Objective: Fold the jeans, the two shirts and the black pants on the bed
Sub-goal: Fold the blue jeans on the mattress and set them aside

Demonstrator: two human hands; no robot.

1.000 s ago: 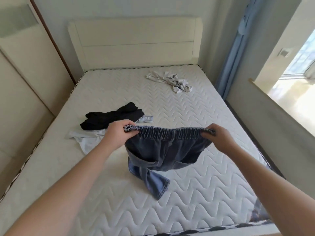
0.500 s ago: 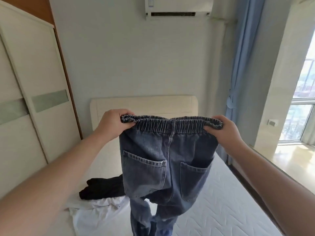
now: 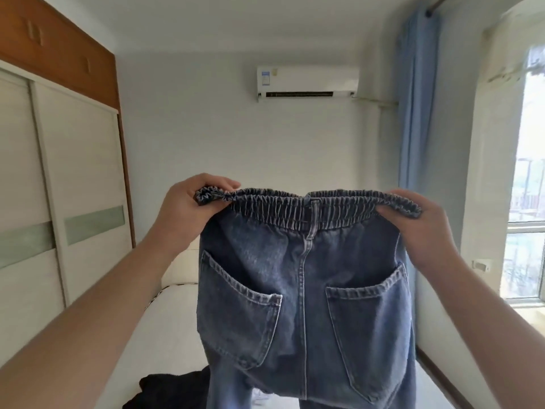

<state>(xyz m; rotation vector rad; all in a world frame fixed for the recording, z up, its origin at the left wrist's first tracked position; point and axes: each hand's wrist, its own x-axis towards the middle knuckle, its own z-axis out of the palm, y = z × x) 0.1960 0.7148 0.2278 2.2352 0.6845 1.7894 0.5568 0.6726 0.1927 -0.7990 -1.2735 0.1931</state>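
Jeans (image 3: 303, 305) hang mid-frame, held up by the waistband — left hand (image 3: 182, 211) and right hand (image 3: 424, 228) each pinching a corner with curled fingers, probably so the legs drop straight before folding. Black pants (image 3: 168, 389) sit on the bed (image 3: 165, 335), bottom left.

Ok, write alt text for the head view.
Two hands, left hand and right hand, hold blue jeans up by the elastic waistband, back pockets facing the camera. Behind are a bed with black pants, a wardrobe and an air conditioner.

Soft window (image 3: 528, 202) daylight, warped edges
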